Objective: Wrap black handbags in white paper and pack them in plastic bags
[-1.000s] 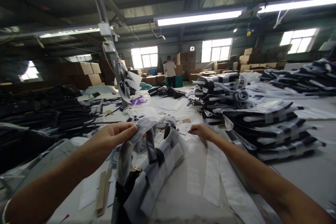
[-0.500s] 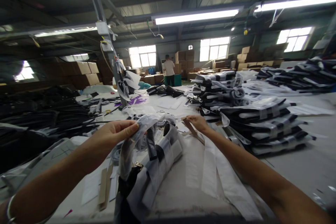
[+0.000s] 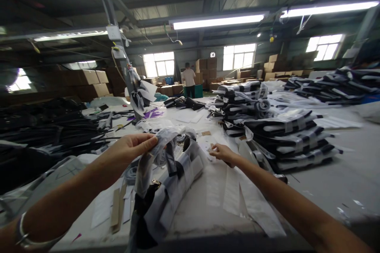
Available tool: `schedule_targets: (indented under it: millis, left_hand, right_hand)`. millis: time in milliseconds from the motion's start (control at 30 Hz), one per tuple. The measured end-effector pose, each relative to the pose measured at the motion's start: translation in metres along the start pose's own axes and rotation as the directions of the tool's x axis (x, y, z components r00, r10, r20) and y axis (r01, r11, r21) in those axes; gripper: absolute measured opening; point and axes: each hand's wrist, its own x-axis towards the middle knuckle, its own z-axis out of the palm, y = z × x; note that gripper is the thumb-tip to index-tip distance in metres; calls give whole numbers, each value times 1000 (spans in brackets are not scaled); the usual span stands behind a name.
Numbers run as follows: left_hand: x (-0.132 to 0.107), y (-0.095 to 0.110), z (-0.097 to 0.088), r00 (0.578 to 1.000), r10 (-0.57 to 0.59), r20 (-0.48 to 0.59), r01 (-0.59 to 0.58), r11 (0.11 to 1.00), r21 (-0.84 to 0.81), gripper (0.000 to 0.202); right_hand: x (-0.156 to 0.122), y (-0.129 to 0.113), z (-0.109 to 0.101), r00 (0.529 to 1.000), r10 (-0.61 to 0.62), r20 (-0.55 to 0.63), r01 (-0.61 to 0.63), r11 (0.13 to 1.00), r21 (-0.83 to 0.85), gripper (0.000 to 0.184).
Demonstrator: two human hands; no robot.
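My left hand [image 3: 138, 146] pinches a bag handle [image 3: 166, 139] wrapped in clear plastic film. The handle arches up from a black bag [image 3: 175, 189] covered in white and translucent wrapping, with a gold-coloured metal fitting near its left end. To the right of the bag, my right hand [image 3: 222, 153] is held low over white plastic sheets [image 3: 221, 189], fingers closed together. A small pale bit shows at its fingertips, too small to name. Just beyond that hand lies a small brown cardboard piece [image 3: 205, 133].
Stacked wrapped black bags [image 3: 297, 138] stand on the right of the white table [image 3: 320, 185]. Dark bags and straps [image 3: 53, 130] heap up at left. Cardboard strips [image 3: 118, 209] lie near the front edge. A metal post [image 3: 123, 63] rises behind; a person [image 3: 189, 77] stands far back.
My right hand has let go of a brown cardboard strip and moved lower and slightly nearer. The left hand keeps its pinch on the handle. The view has shifted slightly right.
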Motion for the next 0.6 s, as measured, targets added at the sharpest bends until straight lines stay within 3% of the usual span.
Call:
schedule_targets:
  millis: [200, 400, 600]
  left_hand:
    - [-3, 5, 1, 1000, -2, 11, 2, 1000, 20, 45]
    - [-3, 4, 1, 1000, -18, -11, 19, 1000, 17, 48]
    - [-3, 2, 3, 999, -26, -19, 26, 1000, 16, 51]
  right_hand:
    - [-6, 13, 7, 996, -63, 60, 59, 997, 57, 29]
    - [-13, 10, -2, 973, -205, -104, 202, 979, -38, 25]
    - [-19, 12, -8, 959, -193, -206, 175, 979, -105, 27]
